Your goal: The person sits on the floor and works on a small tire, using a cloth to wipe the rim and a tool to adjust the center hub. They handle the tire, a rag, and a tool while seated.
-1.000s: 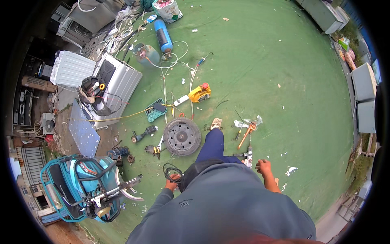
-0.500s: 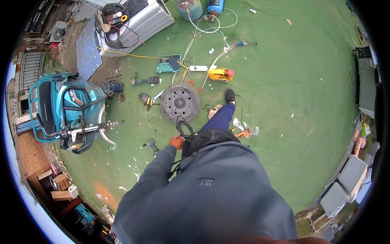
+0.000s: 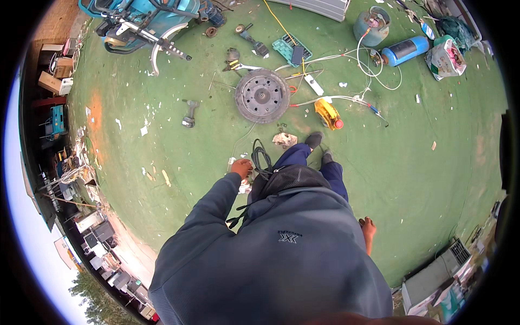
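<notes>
My left hand (image 3: 241, 167) hangs at my side with its fingers curled in, and nothing shows in it. Close to it, a coil of black cord (image 3: 261, 158) dangles in front of my dark jacket. My right hand (image 3: 368, 226) is low by my other side, fingers loosely bent and a little apart, holding nothing I can see. Ahead of my feet a wheel with a black tyre (image 3: 262, 96) lies flat on the green ground. A cordless power tool (image 3: 190, 113) lies left of it, and a yellow machine with a red cap (image 3: 329, 114) is to its right.
A teal three-wheeler (image 3: 146, 21) stands at upper left. Beyond the wheel are a green socket case (image 3: 291, 50), a grinder-like tool (image 3: 252, 41) and a white power strip (image 3: 313, 85). Hoses lead toward a gas cylinder (image 3: 371, 26) and a blue cylinder (image 3: 405, 51). Paper scraps litter the ground.
My view has swung round to the left, and the wheel and tools sit farther ahead. My right hand and second foot have come into sight. My left hand stays near the cord coil.
</notes>
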Demonstrator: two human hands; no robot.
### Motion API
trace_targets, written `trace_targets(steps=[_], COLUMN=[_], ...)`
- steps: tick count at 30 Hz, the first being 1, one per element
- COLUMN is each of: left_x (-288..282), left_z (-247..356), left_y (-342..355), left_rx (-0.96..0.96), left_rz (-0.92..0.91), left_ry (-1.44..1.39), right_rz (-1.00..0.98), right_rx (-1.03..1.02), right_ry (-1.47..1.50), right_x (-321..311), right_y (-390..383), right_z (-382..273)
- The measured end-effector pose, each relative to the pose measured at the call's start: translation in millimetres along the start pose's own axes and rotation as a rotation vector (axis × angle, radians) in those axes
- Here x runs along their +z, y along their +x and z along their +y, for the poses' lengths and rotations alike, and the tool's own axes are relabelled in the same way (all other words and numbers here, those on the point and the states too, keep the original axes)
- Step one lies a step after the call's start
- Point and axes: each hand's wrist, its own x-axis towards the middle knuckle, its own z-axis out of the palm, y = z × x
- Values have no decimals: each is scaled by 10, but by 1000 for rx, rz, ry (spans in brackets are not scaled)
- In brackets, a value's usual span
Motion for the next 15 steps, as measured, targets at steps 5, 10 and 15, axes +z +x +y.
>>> trace_targets(steps=[5, 10, 15], left_x=[436, 1350, 2503], left_z=[-952, -1986, -3715], left_y=[-601, -1283, -1554], left_rx=[-145, -293, 86], left_rz=[185, 267, 397], left_ry=[-424, -712, -132], right_rz=[-182, -307, -447], right_rx=[-172, -340, -446], right_ry=[-415, -606, -709], right_x=[236, 594, 934], right_y=[383, 726, 860], right_z=[-1099, -2077, -2531])
